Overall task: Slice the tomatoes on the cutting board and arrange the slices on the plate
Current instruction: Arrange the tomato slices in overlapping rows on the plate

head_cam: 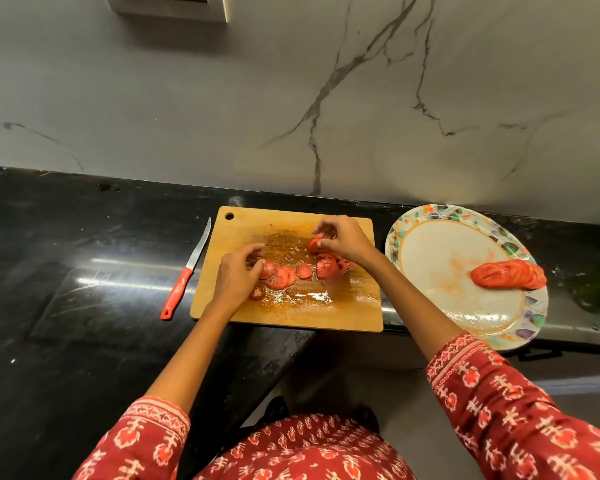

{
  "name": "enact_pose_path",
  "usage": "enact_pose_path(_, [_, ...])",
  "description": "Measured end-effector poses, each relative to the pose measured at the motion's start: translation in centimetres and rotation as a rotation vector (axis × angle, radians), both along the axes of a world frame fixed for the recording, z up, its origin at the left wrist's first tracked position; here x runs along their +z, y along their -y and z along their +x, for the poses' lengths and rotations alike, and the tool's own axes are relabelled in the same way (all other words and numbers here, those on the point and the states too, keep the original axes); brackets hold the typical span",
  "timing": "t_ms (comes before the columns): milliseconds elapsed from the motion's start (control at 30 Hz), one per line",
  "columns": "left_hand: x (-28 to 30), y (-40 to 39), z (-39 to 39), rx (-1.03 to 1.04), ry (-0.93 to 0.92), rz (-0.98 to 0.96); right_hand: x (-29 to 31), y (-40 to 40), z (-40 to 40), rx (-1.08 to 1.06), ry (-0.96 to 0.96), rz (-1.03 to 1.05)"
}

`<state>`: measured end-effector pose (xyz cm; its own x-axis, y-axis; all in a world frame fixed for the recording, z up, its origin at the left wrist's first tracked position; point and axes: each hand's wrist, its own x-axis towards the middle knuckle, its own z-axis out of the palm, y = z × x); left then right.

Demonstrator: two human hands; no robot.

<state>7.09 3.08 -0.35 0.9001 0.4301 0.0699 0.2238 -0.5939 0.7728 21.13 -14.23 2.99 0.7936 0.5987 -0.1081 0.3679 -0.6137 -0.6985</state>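
Slicing: apparently finished; no whole tomato in view; knife (186,271), red-handled, laid on the tabletop (66,254) just beside the left edge of the cutting board (291,317), untouched

Transfer: partly done; one overlapping row of tomato slices (509,274) already at the right rim of the plate (447,244), remainder still to be moved

Loose slices (293,273): red rounds, wet, thin, scattered flat and partly overlapping across the middle of the board; a darker end piece (257,293) nearer its front edge; juice and seeds pooled around them

Left hand (238,277): fingers curled, fingertips at the leftmost slice; whether pinching or only touching cannot be told

Right hand (342,241): fingers curled, pinching one slice (315,244) lifted off the board, above the right-hand cluster

Plate: oval, patterned rim, smeared with juice, on the tabletop just beside the right edge of the board, front part overhanging the tabletop edge

Judgement: roughly midway through arranging; handling likely slippery
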Motion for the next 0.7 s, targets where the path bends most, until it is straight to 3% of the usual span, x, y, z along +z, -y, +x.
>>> enact_pose_path(167, [0.4,0.8,0.7,-0.11,0.031,-0.046,1.4,-1.3,-1.4,0.141,-0.246,0.105])
enact_pose_path(333, [1.0,1.1,1.0,-0.163,0.061,-0.05,1.5,-2.4,-2.1,0.161,-0.303,0.194])
enact_pose_path(500, [0.8,0.5,0.7,-0.125,0.035,-0.095,1.0,-1.1,-0.9,-0.058,-0.156,0.229])
enact_pose_path(700, [0.4,0.3,1.0,-0.096,0.026,-0.119,-0.7,2.8,1.5,-0.274,0.033,0.006])
